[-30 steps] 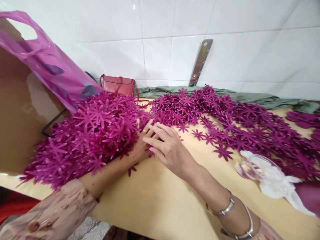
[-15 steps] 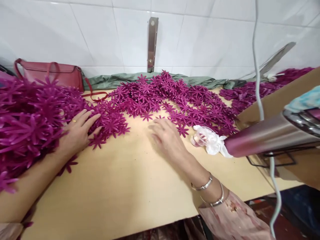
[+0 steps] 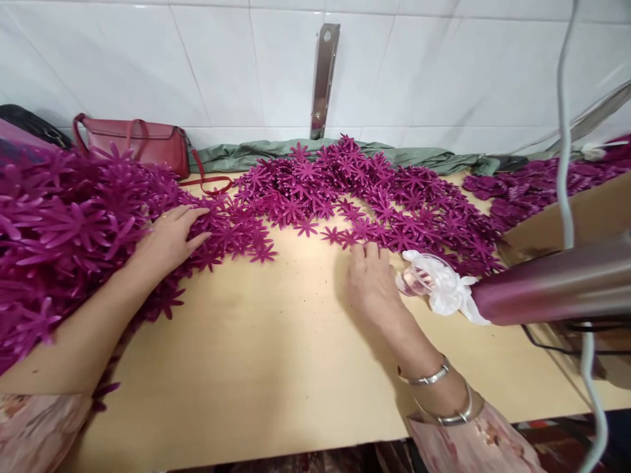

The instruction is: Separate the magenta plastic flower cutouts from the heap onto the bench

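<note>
Heaps of purple flower-shaped pieces (image 3: 290,187) with long narrow petals lie across the back of a pale wooden table (image 3: 256,368). A taller mound of the same flowers (image 3: 64,230) rises at the left. My left hand (image 3: 170,240) rests against this mound, fingers stretched and thumb apart, with nothing seen gripped. My right hand (image 3: 372,282) is palm down on the table at the front edge of the middle heap. Its fingers are slightly bent and apart, their tips beside the flowers; the thumb is hidden.
A red handbag (image 3: 135,144) stands by the tiled wall, near a green cloth (image 3: 231,154). Right of my right hand are a clear cup with a white plastic bag (image 3: 444,286) and a pink metallic cylinder (image 3: 552,282). A white cable (image 3: 564,151) hangs at the right.
The view has shifted left, so things appear farther right. My right hand has moved right along the heap's front edge, its fingers lower. My left hand remains at the left mound.
</note>
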A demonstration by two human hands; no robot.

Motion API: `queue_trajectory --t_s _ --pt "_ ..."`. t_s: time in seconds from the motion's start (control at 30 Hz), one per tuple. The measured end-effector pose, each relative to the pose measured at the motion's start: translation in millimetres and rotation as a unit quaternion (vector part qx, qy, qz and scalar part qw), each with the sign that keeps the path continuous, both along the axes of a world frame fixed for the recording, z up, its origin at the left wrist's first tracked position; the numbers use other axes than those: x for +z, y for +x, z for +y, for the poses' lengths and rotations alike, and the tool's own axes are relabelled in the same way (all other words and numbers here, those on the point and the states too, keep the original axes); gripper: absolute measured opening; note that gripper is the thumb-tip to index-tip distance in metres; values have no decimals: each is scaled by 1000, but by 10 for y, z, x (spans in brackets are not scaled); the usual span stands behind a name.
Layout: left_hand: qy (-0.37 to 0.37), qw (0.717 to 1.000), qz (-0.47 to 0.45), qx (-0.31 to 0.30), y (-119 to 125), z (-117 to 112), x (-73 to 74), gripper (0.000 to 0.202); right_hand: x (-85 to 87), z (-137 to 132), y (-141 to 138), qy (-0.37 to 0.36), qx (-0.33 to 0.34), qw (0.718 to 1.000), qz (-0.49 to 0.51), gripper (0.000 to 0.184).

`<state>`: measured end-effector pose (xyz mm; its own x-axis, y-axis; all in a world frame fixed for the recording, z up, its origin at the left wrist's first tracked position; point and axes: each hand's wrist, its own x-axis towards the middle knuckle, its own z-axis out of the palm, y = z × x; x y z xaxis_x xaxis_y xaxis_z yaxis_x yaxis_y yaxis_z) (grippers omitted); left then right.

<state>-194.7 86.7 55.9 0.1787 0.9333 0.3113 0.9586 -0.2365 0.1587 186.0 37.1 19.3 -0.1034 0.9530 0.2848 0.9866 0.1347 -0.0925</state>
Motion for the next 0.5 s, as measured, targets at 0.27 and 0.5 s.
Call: queue_trajectory --t_s 0.27,0.5 --pt "56 998 28 31 358 0 182 59 -59 -73 -317 12 130 985 111 36" --pt "3 999 1 -46 726 -36 598 50 -59 -43 -304 -22 121 988 95 26"
